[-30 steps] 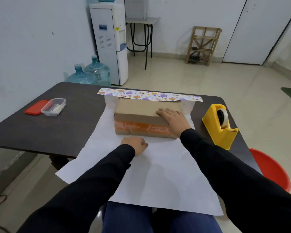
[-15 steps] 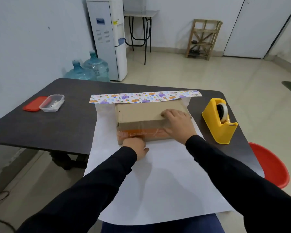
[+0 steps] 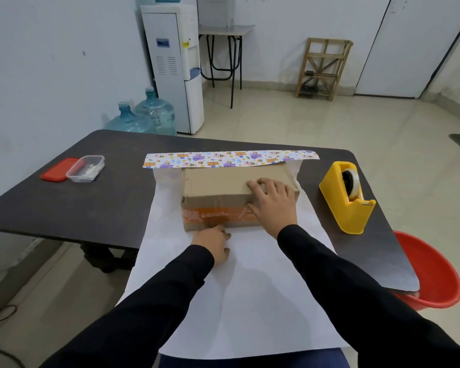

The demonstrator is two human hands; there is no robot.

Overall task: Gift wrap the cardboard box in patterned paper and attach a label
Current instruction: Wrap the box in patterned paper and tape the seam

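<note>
while right hand [image 3: 272, 205] rests spread on cardboard box [image 3: 218, 185], left hand [image 3: 213, 244] touches its base (grip unclear)

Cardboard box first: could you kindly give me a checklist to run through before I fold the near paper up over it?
1. Cardboard box sits on the wrapping paper, white side up: ok.
2. Right hand rests on the box top, steadying it: ok.
3. Left hand clear of the paper to be lifted: not ok, it rests on the paper at the box's near face.
4. Near paper long enough: likely ok, it overhangs the table edge.
5. Tape dispenser loaded, right of the box: ok.
6. Label ready: cannot tell; the clear container has unclear contents.
</note>
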